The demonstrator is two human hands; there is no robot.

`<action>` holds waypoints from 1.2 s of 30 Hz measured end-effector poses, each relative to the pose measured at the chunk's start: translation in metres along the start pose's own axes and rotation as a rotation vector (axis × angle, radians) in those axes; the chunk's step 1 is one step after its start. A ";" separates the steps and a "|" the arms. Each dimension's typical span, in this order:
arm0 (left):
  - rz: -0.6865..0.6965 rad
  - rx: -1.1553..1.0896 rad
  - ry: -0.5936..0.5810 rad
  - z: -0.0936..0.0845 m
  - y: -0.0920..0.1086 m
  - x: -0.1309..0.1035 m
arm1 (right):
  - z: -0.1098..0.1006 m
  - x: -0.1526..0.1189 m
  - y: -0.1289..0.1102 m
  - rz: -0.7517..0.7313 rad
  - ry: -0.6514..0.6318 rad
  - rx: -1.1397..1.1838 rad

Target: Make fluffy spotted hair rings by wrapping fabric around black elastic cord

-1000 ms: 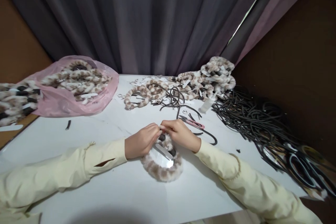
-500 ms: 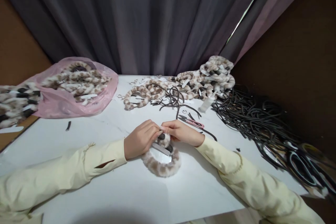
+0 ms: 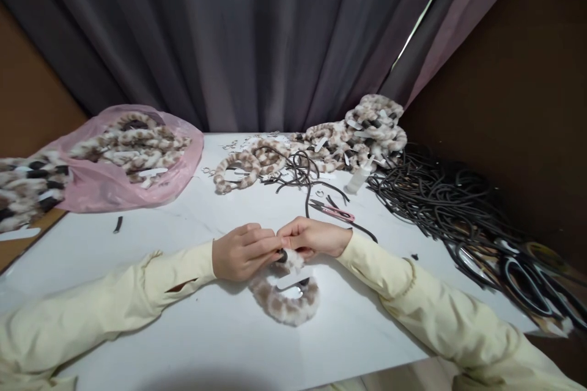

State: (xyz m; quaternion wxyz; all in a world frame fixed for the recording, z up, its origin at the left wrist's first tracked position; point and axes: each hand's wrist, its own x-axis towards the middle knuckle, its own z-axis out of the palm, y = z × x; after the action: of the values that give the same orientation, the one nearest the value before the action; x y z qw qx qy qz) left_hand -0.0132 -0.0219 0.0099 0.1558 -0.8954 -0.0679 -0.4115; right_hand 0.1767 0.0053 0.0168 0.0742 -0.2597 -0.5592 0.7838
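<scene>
In the head view, a fluffy brown-and-white fur ring (image 3: pixel 293 311) hangs or rests just under my hands, above the white table. A pale tag (image 3: pixel 293 280) lies across its opening, and a black band (image 3: pixel 281 255) shows at its top. My left hand (image 3: pixel 242 252) is closed at the upper left of the ring, thumb and fingers pinched beside the black band. My right hand (image 3: pixel 317 237) is also closed, its fingertips meeting the left ones over the ring's top. Exactly what lies between the fingertips is hidden.
Pink-handled thread snips (image 3: pixel 337 212) and a small clear bottle (image 3: pixel 358 178) lie beyond my right hand. Black cords (image 3: pixel 426 192) heap at the right. More fur rings (image 3: pixel 238 171) lie at the back, others in a pink plastic bag (image 3: pixel 183 180) at left.
Both hands stay together at the ring's top and sit slightly lower in view. The ring has shifted slightly down, and its tag has turned to a different tilt.
</scene>
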 end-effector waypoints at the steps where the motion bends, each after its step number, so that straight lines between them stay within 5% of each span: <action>1: 0.014 -0.009 -0.005 0.000 0.000 0.000 | 0.001 0.000 0.000 0.004 0.002 -0.015; 8: 0.026 -0.057 -0.037 0.002 0.000 0.000 | 0.006 0.001 -0.003 0.032 0.049 -0.010; 12: -0.100 -0.023 -0.041 0.003 -0.002 0.000 | 0.003 0.000 -0.004 -0.037 0.159 0.047; 16: -0.285 0.001 -0.068 0.003 -0.005 0.000 | -0.007 -0.002 -0.005 -0.036 0.086 0.133; 23: -0.358 -0.012 -0.131 0.004 -0.005 -0.002 | -0.022 -0.002 -0.002 -0.066 -0.003 0.133; 36: -0.423 -0.071 -0.196 0.007 -0.009 -0.002 | -0.016 0.003 0.004 -0.180 0.122 0.089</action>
State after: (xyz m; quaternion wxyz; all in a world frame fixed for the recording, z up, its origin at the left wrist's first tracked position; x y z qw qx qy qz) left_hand -0.0119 -0.0109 0.0068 0.0273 -0.9018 -0.2546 -0.3481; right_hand 0.1824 0.0186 0.0082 0.1894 -0.2521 -0.5394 0.7808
